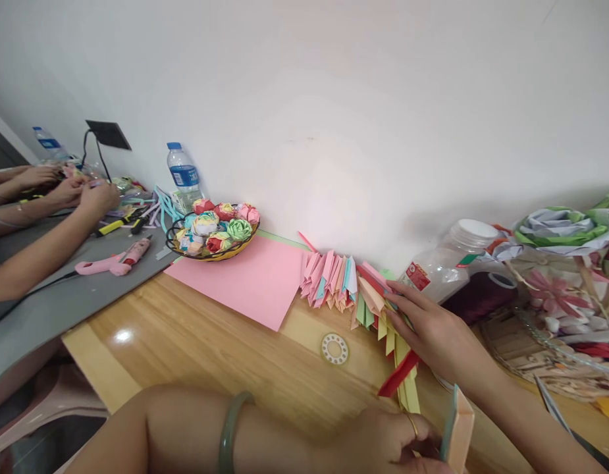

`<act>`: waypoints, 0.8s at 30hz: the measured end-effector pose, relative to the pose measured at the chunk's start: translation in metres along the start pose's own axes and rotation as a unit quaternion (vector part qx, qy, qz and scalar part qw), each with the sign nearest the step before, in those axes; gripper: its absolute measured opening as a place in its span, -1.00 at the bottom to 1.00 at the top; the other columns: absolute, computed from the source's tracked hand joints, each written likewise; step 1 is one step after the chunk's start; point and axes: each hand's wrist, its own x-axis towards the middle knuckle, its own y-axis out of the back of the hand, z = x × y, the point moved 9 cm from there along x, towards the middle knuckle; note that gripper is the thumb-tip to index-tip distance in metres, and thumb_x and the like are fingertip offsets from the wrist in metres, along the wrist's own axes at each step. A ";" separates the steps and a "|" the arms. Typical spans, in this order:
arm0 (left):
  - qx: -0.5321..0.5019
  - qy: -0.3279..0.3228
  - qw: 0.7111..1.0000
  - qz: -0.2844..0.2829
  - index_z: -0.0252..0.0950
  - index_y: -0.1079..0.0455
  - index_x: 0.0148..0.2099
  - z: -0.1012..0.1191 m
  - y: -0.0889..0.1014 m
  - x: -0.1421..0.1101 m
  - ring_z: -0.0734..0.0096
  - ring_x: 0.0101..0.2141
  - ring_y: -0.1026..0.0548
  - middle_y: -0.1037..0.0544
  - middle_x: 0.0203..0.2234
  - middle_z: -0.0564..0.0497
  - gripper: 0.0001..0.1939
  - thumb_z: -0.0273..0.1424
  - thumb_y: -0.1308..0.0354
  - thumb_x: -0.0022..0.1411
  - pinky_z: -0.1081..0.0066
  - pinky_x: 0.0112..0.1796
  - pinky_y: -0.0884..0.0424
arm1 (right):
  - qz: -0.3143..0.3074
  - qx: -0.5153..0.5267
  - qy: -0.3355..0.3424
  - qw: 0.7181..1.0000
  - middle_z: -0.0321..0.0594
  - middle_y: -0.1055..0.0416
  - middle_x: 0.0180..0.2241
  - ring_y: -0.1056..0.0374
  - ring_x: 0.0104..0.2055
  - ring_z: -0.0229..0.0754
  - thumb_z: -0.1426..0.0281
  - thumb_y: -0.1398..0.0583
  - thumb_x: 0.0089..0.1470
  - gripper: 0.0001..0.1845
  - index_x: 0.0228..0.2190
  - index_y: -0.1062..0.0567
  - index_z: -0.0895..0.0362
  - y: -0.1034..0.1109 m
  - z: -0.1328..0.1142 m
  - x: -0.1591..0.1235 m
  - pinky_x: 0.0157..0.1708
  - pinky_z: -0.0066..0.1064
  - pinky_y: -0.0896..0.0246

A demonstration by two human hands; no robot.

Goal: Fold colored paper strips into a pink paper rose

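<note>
My left hand (383, 438), with a green bangle and a gold ring, is at the bottom edge, closed on a folded paper piece (459, 428) in peach and blue. Part of that hand is cut off by the frame. Farther up, my right hand (430, 322) has its fingers closed about a folded piece in the row of folded paper pieces (328, 280). The row curves from pink through green to yellow (407, 392) and red pieces (399, 374) between my hands. Part of it is hidden under the right fingers.
A pink paper sheet (249, 283) lies beside a basket of paper flowers (212, 247). A round holed disc (334, 349) is on the table. Clear jar (445, 263), purple thread spool (482, 293) and scissors (554, 405) are at right. Left are a pink glue gun (116, 260) and co-workers' hands (97, 197).
</note>
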 end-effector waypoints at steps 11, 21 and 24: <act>-0.005 -0.001 1.000 -0.009 -0.42 -0.29 -0.18 0.004 -0.001 -0.002 0.40 -0.40 -0.45 -0.49 -0.31 -0.17 -0.69 -0.30 -0.01 0.09 0.37 -0.33 -0.31 | 0.016 -0.034 -0.020 0.999 -0.21 -0.31 0.01 -0.38 -0.13 -0.09 0.26 0.08 0.17 -0.64 -0.16 -0.42 0.09 0.012 0.000 0.002 -0.33 -0.26 -0.39; -0.017 -0.020 1.000 -0.001 -0.41 -0.25 -0.27 0.005 0.001 0.000 0.51 -0.53 -0.40 -0.46 -0.44 -0.07 -0.73 -0.28 -0.04 0.07 0.43 -0.42 -0.31 | 0.041 0.011 0.031 0.999 -0.14 -0.44 -0.18 -0.31 -0.13 -0.07 0.35 0.03 0.15 -0.69 -0.32 -0.49 0.12 0.023 -0.027 0.026 -0.21 -0.24 -0.26; -0.042 -0.034 0.998 -0.006 -0.40 -0.24 -0.28 0.007 -0.001 0.000 0.53 -0.54 -0.37 -0.41 -0.51 -0.01 -0.74 -0.28 -0.04 0.07 0.44 -0.43 -0.30 | -0.006 -0.001 0.035 0.999 -0.11 -0.43 -0.15 -0.28 -0.09 -0.05 0.36 0.00 0.13 -0.72 -0.23 -0.45 0.16 0.013 -0.035 0.043 -0.15 -0.23 -0.22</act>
